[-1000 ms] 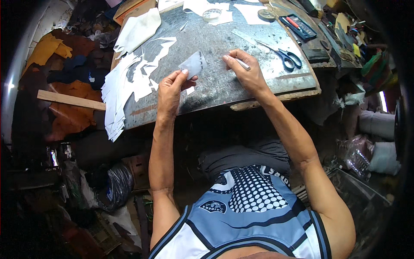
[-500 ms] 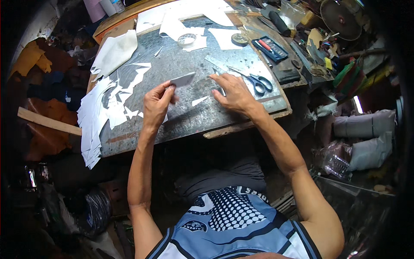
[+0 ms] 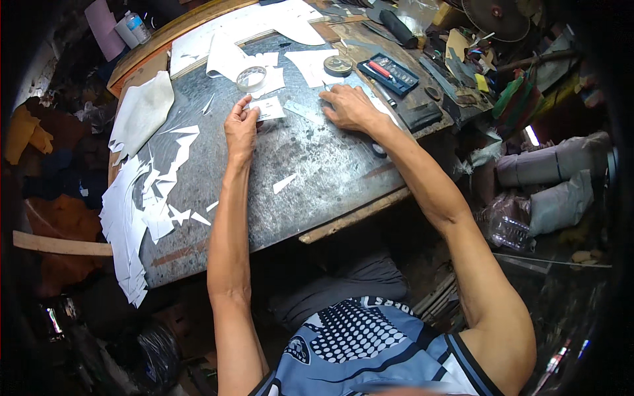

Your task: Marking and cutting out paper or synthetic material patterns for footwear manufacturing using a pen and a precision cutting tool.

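Note:
My left hand (image 3: pixel 242 127) pinches a small flat white card (image 3: pixel 269 108) with dark marks on it, held over the table by its left edge. To the right, my right hand (image 3: pixel 355 107) is low over the table with curled fingers. A slim pointed tool (image 3: pixel 325 86) juts from its fingertips; most of it is hidden, so its kind is unclear. Between the hands lies a clear ruler (image 3: pixel 302 111). Under my right forearm one dark loop of the scissors (image 3: pixel 378 150) shows. Beyond my left hand, a roll of tape (image 3: pixel 251 79) rests on white pieces.
White offcuts (image 3: pixel 135 214) pile at the left table edge, below a pale sheet (image 3: pixel 142 109). A dark round tin or roll (image 3: pixel 338 65) and a blue tool case (image 3: pixel 388 74) lie at the far right. One white sliver (image 3: pixel 284 183) lies near the front.
Both hands have reached farther over the table. The card has gone from the table's middle toward the tape roll. My right forearm now covers most of the scissors. The whole view has shifted.

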A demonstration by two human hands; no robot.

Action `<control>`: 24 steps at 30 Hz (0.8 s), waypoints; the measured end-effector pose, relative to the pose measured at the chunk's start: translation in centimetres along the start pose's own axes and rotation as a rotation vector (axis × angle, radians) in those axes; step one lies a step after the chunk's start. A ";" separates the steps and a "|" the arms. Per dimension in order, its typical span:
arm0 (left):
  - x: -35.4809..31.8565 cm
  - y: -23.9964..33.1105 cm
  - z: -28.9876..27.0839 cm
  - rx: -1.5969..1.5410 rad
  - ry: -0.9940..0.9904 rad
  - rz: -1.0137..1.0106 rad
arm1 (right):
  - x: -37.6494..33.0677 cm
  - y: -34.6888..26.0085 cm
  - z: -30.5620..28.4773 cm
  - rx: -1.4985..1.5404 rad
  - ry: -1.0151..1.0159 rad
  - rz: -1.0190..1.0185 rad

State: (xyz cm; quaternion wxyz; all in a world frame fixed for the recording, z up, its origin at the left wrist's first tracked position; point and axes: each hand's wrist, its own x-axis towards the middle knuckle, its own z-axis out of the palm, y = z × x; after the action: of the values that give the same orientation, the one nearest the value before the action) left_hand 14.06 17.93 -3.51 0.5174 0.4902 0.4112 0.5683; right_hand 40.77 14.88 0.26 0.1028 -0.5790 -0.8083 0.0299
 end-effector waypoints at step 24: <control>8.7 1.5 3.3 0.226 -0.200 -0.015 | 5.8 -1.6 0.8 0.282 0.468 0.017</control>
State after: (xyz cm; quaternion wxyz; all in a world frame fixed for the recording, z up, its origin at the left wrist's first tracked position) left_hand 17.16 26.20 -0.32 0.5014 0.5964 0.4227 0.4628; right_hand 37.33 19.86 0.48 0.3662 -0.5567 -0.7456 0.0082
